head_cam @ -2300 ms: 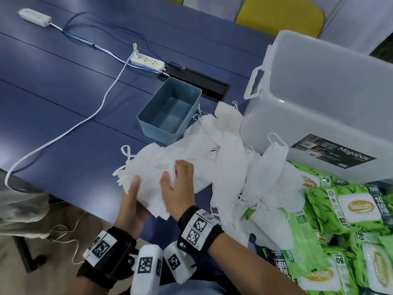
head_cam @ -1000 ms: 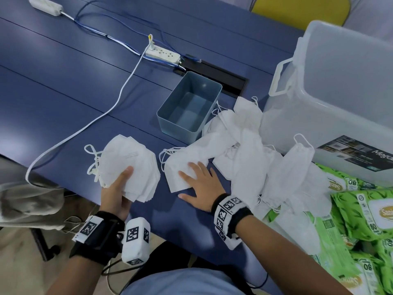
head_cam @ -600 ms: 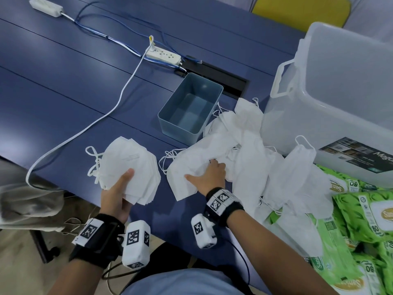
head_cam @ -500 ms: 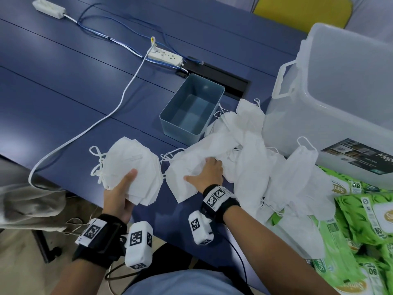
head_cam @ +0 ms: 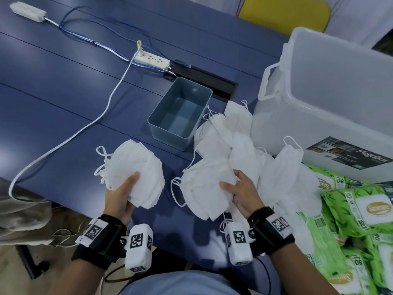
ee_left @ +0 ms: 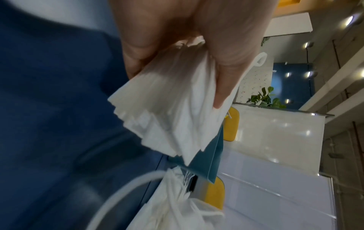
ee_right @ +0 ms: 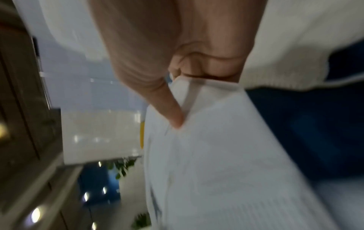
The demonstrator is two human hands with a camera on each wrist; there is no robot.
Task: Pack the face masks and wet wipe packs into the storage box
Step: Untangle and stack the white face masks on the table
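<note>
My left hand [head_cam: 121, 196] grips a fanned stack of white face masks [head_cam: 138, 171] above the table's near edge; the left wrist view shows the stack [ee_left: 173, 112] pinched between thumb and fingers. My right hand [head_cam: 240, 192] holds a second bunch of masks [head_cam: 204, 186] lifted off the loose mask pile [head_cam: 240, 141]; its thumb lies on the bunch [ee_right: 216, 155] in the right wrist view. The clear storage box [head_cam: 331, 99] stands at the right, behind the pile. Green wet wipe packs [head_cam: 365, 211] lie at the lower right.
A small blue-grey bin [head_cam: 180, 113] stands empty beside the pile. A power strip [head_cam: 152, 59] with white and blue cables runs across the blue table [head_cam: 53, 81]. A dark cable hatch [head_cam: 204, 79] is behind the bin. A yellow chair [head_cam: 285, 13] stands beyond the table.
My right hand went from lying flat on masks to gripping a bunch and lifting it toward me. The left hand kept its stack and shifted slightly right.
</note>
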